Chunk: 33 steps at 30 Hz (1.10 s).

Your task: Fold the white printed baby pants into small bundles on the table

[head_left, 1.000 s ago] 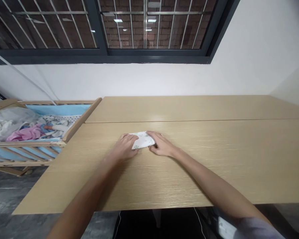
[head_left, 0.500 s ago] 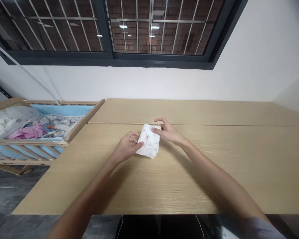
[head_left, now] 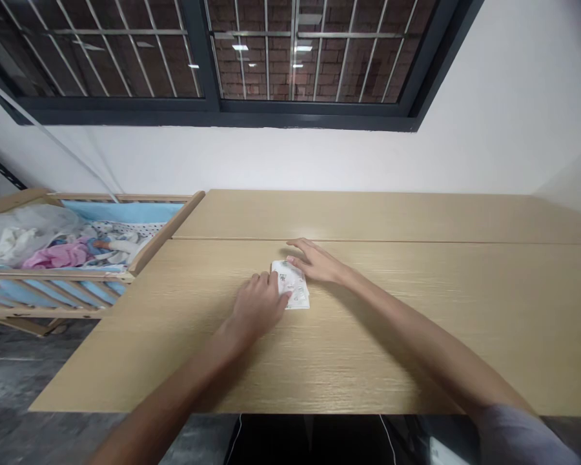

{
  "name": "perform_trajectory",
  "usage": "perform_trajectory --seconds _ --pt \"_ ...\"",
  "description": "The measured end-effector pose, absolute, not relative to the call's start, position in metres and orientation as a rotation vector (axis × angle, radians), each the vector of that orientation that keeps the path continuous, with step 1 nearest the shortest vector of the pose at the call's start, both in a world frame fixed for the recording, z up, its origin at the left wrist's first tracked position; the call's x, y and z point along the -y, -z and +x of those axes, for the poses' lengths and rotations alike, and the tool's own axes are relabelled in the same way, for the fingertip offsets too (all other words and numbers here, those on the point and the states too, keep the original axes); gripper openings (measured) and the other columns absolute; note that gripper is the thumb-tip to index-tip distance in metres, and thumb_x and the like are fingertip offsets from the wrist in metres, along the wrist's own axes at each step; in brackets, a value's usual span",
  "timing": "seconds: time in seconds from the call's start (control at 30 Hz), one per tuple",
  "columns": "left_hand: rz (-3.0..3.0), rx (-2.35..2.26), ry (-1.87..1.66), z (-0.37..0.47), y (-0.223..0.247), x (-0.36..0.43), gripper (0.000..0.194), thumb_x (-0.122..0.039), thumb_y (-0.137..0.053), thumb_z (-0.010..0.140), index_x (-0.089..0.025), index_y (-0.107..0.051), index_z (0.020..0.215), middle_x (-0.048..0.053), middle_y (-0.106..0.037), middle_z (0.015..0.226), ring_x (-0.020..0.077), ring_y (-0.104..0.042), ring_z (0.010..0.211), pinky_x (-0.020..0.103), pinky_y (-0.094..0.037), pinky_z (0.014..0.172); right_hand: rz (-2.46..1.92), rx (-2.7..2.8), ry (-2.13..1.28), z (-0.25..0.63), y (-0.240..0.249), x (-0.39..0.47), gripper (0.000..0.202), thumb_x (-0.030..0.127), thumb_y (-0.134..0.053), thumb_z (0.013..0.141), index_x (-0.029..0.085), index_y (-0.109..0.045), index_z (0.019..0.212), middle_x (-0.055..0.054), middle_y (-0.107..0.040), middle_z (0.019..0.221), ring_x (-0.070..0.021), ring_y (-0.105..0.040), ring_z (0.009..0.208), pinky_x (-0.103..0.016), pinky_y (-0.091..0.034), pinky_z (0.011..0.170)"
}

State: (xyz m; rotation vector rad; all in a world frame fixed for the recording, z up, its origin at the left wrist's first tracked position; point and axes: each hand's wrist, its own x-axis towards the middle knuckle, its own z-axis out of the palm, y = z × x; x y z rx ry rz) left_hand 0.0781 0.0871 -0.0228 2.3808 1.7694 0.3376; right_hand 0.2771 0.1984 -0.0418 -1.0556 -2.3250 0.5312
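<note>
A small folded white cloth (head_left: 295, 284) with a faint printed pattern lies on the wooden table (head_left: 368, 336), roughly in the middle. My left hand (head_left: 260, 302) covers its left edge, fingers curled together and thumb along the lower left side. At the cloth's top right, my right hand (head_left: 317, 261) has its fingers stretched out and apart; the thumb is at the cloth's upper edge. Whether that thumb presses on the cloth or only hovers over it, I cannot tell. The cloth's left side is partly hidden under my left fingers.
To the left stands a wooden crib (head_left: 167, 232) with blue lining, holding a pink cloth (head_left: 58, 254) and other rumpled fabrics. Behind the table rises a white wall (head_left: 319, 158) with a dark-framed barred window (head_left: 310, 115). White cables hang below the table's front edge.
The cloth has come down from a tilted hold between both hands to lie flat on the table. My left hand has turned palm down, and my right fingers have spread from its corner.
</note>
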Motion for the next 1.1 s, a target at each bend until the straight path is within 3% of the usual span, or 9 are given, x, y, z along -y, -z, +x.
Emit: perform_trajectory --seconds 0.13,0.2,0.4,0.63,0.8,0.97,1.1 --pt "2.622 -1.751 -0.406 0.106 0.045 -0.043 0.069 -0.056 -0.046 0.094 -0.004 -0.05 0.139 0.031 -0.052 0.143 0.0472 -0.046 0.136 0.06 -0.044 0.103 -0.786 2.619 -0.46 0.271 0.02 -0.165 0.057 0.051 -0.032 0.105 0.025 -0.038 0.156 -0.006 -0.035 0.163 -0.0267 -0.029 0.152 -0.053 -0.022 0.124" --pt "2.59 -1.807 -0.451 0.121 0.067 -0.029 0.076 -0.06 -0.045 0.094 -0.002 -0.048 0.142 0.033 -0.05 0.145 0.0488 -0.041 0.14 0.063 -0.042 0.106 -0.611 2.712 -0.52 0.265 0.021 -0.15 0.056 0.048 -0.031 0.107 0.027 -0.033 0.158 -0.002 -0.031 0.164 -0.0232 -0.025 0.153 -0.05 -0.018 0.127" --pt "2.533 -1.97 -0.378 0.135 0.098 -0.023 0.069 -0.056 -0.044 0.097 0.0 -0.059 0.133 0.032 -0.057 0.138 0.0475 -0.048 0.136 0.062 -0.043 0.107 -0.485 2.812 -0.694 0.259 0.051 -0.142 0.052 0.042 -0.031 0.108 0.026 -0.035 0.157 0.0 -0.034 0.161 -0.0185 -0.029 0.151 -0.042 -0.021 0.127" --pt "2.586 -1.911 -0.437 0.122 0.095 -0.026 0.063 -0.05 -0.048 0.097 -0.011 -0.049 0.146 0.026 -0.048 0.151 0.0429 -0.045 0.14 0.059 -0.045 0.107 -0.695 2.769 -0.542 0.279 0.062 -0.203 0.053 0.046 -0.038 0.106 0.035 -0.031 0.158 0.006 -0.026 0.164 -0.0185 -0.023 0.153 -0.045 -0.016 0.128" --pt "2.567 -1.919 -0.473 0.126 0.101 -0.026 0.065 -0.05 -0.049 0.097 -0.011 -0.045 0.149 0.027 -0.045 0.153 0.0436 -0.044 0.141 0.06 -0.044 0.108 -0.82 2.733 -0.502 0.284 0.07 -0.23 0.057 0.051 -0.035 0.105 0.028 -0.033 0.158 0.001 -0.026 0.165 -0.0204 -0.023 0.153 -0.045 -0.016 0.128" --pt "2.546 -1.907 -0.487 0.126 0.099 -0.024 0.062 -0.047 -0.048 0.098 -0.01 -0.046 0.147 0.027 -0.045 0.153 0.0431 -0.042 0.142 0.06 -0.042 0.11 -0.896 2.683 -0.545 0.288 0.071 -0.221 0.064 0.061 -0.025 0.104 0.03 -0.025 0.161 0.0 -0.021 0.168 -0.0215 -0.017 0.155 -0.046 -0.013 0.128" --pt "2.518 -1.755 -0.548 0.107 0.078 -0.028 0.058 -0.047 -0.041 0.101 -0.01 -0.046 0.145 0.024 -0.051 0.149 0.036 -0.047 0.14 0.051 -0.045 0.109 -1.067 2.368 -0.514 0.297 0.068 -0.205 0.065 0.062 -0.026 0.103 0.028 -0.033 0.158 -0.008 -0.035 0.162 -0.0267 -0.03 0.151 -0.049 -0.024 0.123"
